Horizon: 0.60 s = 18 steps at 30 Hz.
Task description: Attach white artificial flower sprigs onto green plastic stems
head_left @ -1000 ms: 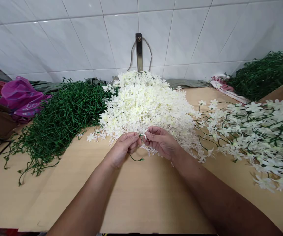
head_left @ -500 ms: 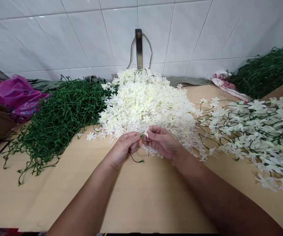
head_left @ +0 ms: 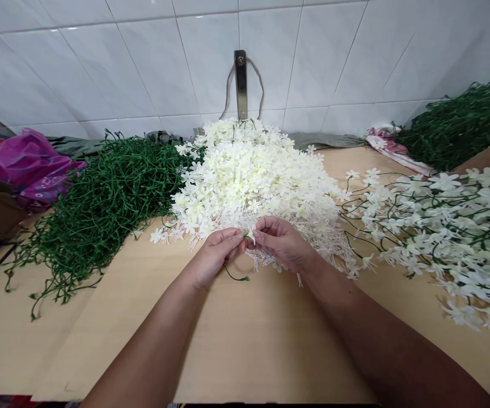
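Observation:
Both hands meet in front of a heap of white artificial flower heads. My left hand pinches a green plastic stem, whose free end curves down below the fingers. My right hand closes its fingertips on a small white artificial flower at the stem's tip. Fingers partly cover the flower and the place where it meets the stem. A tangled pile of green stems lies to the left. Flowers with green stems on them are spread out to the right.
Pale board covers the table under my forearms. A metal bracket with a cord stands against the tiled wall. At the left is a purple bag. More green stems rise at the back right beside a patterned cloth.
My right fingers have shifted slightly, so a little more of the white flower shows at the stem's tip. My left hand has stayed almost in place.

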Each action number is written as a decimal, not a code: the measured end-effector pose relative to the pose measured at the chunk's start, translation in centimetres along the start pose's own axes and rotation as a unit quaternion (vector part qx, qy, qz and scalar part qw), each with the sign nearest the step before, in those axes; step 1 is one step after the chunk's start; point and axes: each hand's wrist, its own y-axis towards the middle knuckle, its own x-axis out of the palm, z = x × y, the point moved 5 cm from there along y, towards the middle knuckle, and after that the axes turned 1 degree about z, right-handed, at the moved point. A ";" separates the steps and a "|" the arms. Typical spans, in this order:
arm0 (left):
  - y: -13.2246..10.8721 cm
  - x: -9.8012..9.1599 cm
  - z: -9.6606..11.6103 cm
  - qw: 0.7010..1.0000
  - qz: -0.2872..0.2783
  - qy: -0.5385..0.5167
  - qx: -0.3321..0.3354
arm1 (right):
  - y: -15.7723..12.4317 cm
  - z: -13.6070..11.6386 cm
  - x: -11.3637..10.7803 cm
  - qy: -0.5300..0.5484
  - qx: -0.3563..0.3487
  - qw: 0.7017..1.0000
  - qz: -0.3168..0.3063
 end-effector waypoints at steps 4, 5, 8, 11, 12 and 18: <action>-0.1 0.0 0.4 0.999 0.008 0.034 0.010 | 0.0 -0.2 -0.1 -0.023 -0.008 1.000 0.001; -0.2 0.0 0.5 0.999 0.009 0.041 0.014 | 0.0 -0.3 -0.1 -0.027 -0.010 1.000 -0.001; -0.2 0.0 0.8 0.998 0.006 0.056 0.027 | -0.1 -0.5 0.0 -0.038 -0.021 0.999 -0.015; -0.2 0.0 0.9 0.998 -0.001 0.059 0.031 | -0.2 -0.7 0.1 -0.063 -0.031 0.997 -0.029; -0.3 -0.1 0.8 0.998 -0.002 0.060 0.031 | -0.2 -0.7 0.1 -0.077 -0.034 0.996 -0.028; -0.4 -0.2 0.9 0.998 -0.006 0.062 0.029 | -0.1 -0.6 -0.1 -0.149 -0.053 0.987 -0.007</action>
